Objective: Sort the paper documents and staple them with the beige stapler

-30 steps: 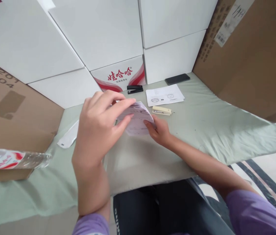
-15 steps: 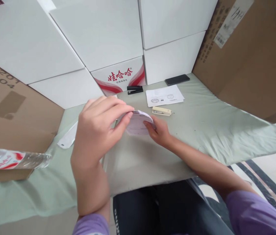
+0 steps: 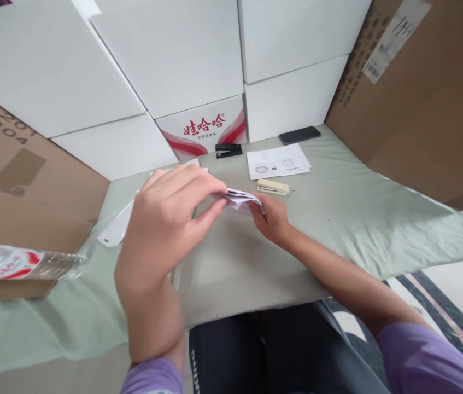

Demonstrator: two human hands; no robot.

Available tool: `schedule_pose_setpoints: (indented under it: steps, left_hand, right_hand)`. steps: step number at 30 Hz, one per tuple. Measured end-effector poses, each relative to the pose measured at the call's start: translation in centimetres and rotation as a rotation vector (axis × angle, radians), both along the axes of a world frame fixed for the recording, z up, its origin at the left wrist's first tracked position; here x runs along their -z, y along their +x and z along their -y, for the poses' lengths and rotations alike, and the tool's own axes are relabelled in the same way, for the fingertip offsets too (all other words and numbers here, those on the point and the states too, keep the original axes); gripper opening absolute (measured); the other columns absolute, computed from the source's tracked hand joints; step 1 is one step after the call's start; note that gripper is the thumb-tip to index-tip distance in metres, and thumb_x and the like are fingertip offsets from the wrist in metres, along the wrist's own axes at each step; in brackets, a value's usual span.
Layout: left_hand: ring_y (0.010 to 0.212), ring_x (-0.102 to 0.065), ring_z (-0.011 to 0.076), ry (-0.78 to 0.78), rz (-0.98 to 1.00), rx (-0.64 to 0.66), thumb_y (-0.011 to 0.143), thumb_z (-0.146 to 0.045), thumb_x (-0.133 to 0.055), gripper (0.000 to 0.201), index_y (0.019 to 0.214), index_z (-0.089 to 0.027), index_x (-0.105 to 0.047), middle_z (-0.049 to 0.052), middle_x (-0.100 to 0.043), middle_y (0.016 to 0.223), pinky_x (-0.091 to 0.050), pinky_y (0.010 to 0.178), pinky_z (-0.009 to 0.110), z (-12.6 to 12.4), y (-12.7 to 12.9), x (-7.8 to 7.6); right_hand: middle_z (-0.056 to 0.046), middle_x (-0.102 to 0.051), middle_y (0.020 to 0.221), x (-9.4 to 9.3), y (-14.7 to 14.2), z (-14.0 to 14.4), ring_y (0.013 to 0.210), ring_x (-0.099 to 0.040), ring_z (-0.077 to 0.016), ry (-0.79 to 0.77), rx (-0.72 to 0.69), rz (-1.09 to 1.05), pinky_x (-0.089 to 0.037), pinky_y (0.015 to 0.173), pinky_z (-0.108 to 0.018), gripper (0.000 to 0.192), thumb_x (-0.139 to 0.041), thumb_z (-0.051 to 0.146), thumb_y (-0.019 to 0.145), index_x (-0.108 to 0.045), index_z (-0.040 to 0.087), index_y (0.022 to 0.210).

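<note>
A small sheaf of white paper sheets (image 3: 240,198) is held above the table between both hands, seen nearly edge-on with its layers slightly parted. My left hand (image 3: 174,216) pinches the left end between thumb and fingers. At the right end, my right hand (image 3: 270,216) grips the sheets, its thumb on the near side. Beyond the right hand a cream stapler (image 3: 273,186) lies on the table. Behind that is a stack of printed papers (image 3: 278,162) with round stamps. A black stapler (image 3: 228,150) stands farther back, against a white carton.
White cartons (image 3: 198,54) line the back. Brown cardboard boxes stand at the left (image 3: 18,180) and right (image 3: 423,104). A phone (image 3: 299,134) lies at the back right, a plastic water bottle (image 3: 22,264) at the left. More paper (image 3: 117,225) lies partly behind my left hand.
The sheets have tilted from showing their printed face to nearly edge-on, and their layers have spread a little. Both hands keep their hold.
</note>
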State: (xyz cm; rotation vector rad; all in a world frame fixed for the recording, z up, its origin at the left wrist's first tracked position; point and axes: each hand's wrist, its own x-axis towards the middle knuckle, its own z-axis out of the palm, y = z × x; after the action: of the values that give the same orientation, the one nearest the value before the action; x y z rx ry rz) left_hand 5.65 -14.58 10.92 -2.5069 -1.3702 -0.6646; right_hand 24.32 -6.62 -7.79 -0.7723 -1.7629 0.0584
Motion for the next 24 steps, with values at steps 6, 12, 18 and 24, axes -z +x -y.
schedule_pose_setpoints:
  steps: [6, 12, 18, 24]
  left_hand:
    - [0.088, -0.067, 0.0208, -0.110, -0.002, 0.039, 0.095, -0.025, -0.050, 0.018, 0.103, -0.029, -0.066, 0.000, -0.073, 0.095, -0.049, 0.081, 0.036, 0.2, -0.6, -0.2]
    - [0.079, -0.064, 0.0175, -0.258, -0.021, 0.114, 0.093, -0.020, -0.049, 0.019, 0.094, -0.027, -0.067, -0.001, -0.073, 0.088, -0.048, 0.076, 0.032, 0.3, -0.9, -0.1]
    - [0.080, -0.064, 0.0166, -0.322, -0.007, 0.135, 0.093, -0.021, -0.051, 0.017, 0.093, -0.025, -0.068, 0.000, -0.073, 0.091, -0.048, 0.074, 0.030, 0.4, -1.0, -0.3]
    - [0.072, -0.062, 0.0151, -0.427, -0.037, 0.126, 0.091, -0.023, -0.050, 0.017, 0.089, -0.025, -0.068, -0.001, -0.070, 0.080, -0.047, 0.067, 0.027, 0.2, -1.2, -0.1]
  right_hand:
    - [-0.010, -0.076, 0.112, -1.0, 1.0, -0.7, 0.101, -0.073, -0.0186, 0.146, -0.021, -0.020, -0.058, 0.080, -0.031, 0.033, -0.041, 0.020, 0.101, -0.064, 0.026, 0.124]
    - [-0.010, -0.074, 0.119, -1.9, 1.9, -0.9, 0.104, -0.073, -0.0209, 0.222, -0.017, -0.022, -0.060, 0.080, -0.035, 0.037, -0.044, 0.019, 0.099, -0.065, 0.029, 0.128]
    - [-0.009, -0.074, 0.121, -2.4, 2.0, -0.8, 0.107, -0.072, -0.0208, 0.249, -0.005, -0.023, -0.060, 0.082, -0.035, 0.038, -0.044, 0.017, 0.098, -0.064, 0.030, 0.128]
    - [-0.010, -0.075, 0.117, -2.0, 2.0, -0.8, 0.105, -0.073, -0.0218, 0.154, -0.015, -0.007, -0.061, 0.082, -0.037, 0.033, -0.044, 0.024, 0.099, -0.066, 0.030, 0.124]
